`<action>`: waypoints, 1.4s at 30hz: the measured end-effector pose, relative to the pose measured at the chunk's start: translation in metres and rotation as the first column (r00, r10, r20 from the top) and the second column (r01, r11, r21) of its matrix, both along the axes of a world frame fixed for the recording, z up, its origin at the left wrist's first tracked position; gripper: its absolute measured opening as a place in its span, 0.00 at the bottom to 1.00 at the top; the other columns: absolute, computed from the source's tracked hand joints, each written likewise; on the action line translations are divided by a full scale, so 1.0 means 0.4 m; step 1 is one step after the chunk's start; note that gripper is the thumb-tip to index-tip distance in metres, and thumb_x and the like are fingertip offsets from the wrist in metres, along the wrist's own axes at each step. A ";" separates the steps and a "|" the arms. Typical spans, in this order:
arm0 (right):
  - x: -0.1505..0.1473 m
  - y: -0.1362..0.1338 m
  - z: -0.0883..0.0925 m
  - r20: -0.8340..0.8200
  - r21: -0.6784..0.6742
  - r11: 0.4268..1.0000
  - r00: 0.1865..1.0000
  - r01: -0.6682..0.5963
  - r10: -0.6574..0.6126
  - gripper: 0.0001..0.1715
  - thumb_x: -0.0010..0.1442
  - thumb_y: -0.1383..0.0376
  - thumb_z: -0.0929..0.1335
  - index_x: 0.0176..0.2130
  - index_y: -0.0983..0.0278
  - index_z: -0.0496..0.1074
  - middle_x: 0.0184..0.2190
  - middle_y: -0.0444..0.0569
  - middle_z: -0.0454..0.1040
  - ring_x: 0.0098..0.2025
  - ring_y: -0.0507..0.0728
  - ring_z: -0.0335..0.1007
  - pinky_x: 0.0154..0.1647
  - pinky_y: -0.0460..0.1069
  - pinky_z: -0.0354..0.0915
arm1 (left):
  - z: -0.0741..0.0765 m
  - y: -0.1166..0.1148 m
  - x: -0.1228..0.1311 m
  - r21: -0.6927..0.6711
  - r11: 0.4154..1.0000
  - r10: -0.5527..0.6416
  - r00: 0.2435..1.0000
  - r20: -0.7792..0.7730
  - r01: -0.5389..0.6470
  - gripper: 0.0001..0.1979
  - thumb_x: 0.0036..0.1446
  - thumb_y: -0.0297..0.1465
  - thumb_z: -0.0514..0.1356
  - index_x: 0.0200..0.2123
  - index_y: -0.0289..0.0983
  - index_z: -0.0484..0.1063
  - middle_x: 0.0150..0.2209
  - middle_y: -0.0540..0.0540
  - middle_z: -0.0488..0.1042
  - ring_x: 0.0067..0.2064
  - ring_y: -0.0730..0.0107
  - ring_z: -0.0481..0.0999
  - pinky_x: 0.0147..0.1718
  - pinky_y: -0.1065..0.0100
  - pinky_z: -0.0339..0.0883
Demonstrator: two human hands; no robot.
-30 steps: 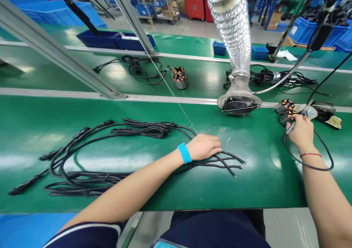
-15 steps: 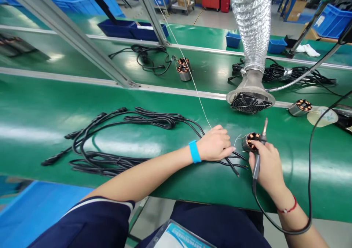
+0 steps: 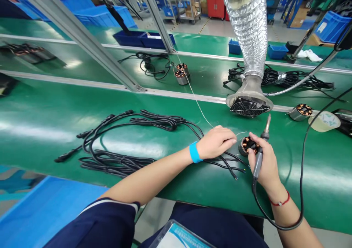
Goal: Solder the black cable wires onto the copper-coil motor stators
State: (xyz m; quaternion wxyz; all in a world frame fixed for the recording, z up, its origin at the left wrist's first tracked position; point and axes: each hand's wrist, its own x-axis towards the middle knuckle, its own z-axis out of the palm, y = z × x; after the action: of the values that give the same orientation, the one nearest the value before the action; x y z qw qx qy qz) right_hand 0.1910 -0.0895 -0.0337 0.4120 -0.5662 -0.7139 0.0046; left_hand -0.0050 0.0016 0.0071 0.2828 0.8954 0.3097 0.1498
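My left hand (image 3: pixel 216 142), with a blue wristband, is closed on a thin solder wire (image 3: pixel 202 114) that comes down from above. The wire's free end points past the fingers toward a motor stator (image 3: pixel 243 149) with copper windings. In my right hand (image 3: pixel 265 163) is a soldering iron (image 3: pixel 257 163), its tip up and away from the stator. Thumb and forefinger of that same hand touch the stator's rim and top. Black cables (image 3: pixel 231 169) run beneath my left hand, and their stripped ends lie just left of my right hand.
A fume extraction hood (image 3: pixel 250 107) on a silver duct hangs beyond the stator. Coiled black cables (image 3: pixel 115 163) cover the bench's left side. Another stator (image 3: pixel 299 113) and a pale round pad (image 3: pixel 324 122) sit at the right. The iron's cord (image 3: pixel 302 156) loops over my right forearm.
My right fingers have shifted from the stator's centre to its rim, and the stator has turned slightly. The solder end by my left hand now lies flatter toward the stator. The view has shifted a little.
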 end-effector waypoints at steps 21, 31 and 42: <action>0.001 0.021 -0.038 -0.023 -0.307 0.949 0.998 -0.070 0.066 0.37 0.53 0.69 0.66 0.61 0.60 0.56 0.59 0.55 0.67 0.57 0.62 0.63 0.54 0.60 0.65 | -0.030 0.091 0.095 -0.847 0.531 0.223 0.959 0.173 0.029 0.27 0.48 0.54 0.61 0.30 0.33 0.71 0.24 0.52 0.63 0.21 0.82 0.50 0.20 0.75 0.44; -0.005 0.023 -0.038 -0.005 -0.282 0.959 1.000 -0.029 0.029 0.35 0.53 0.65 0.68 0.59 0.62 0.58 0.58 0.54 0.69 0.55 0.61 0.64 0.53 0.58 0.66 | -0.057 0.066 -0.011 -0.562 0.827 -0.043 0.997 -0.057 0.004 0.24 0.57 0.53 0.53 0.27 0.36 0.66 0.26 0.50 0.65 0.30 0.71 0.63 0.30 0.73 0.62; 0.009 -0.001 -0.050 -0.041 -0.175 0.984 0.999 -0.043 0.036 0.31 0.59 0.65 0.67 0.60 0.60 0.58 0.59 0.57 0.68 0.56 0.65 0.64 0.53 0.64 0.65 | -0.025 0.039 0.029 -0.756 0.640 0.025 0.979 0.201 0.139 0.20 0.57 0.47 0.57 0.32 0.33 0.70 0.26 0.50 0.69 0.25 0.78 0.61 0.25 0.74 0.55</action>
State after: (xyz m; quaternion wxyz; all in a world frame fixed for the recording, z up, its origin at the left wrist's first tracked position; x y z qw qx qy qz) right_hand 0.1947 -0.0899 -0.0539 0.3734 -0.5860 -0.7140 0.0863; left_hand 0.0066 0.0170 -0.0028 0.6684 0.6815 0.2865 0.0816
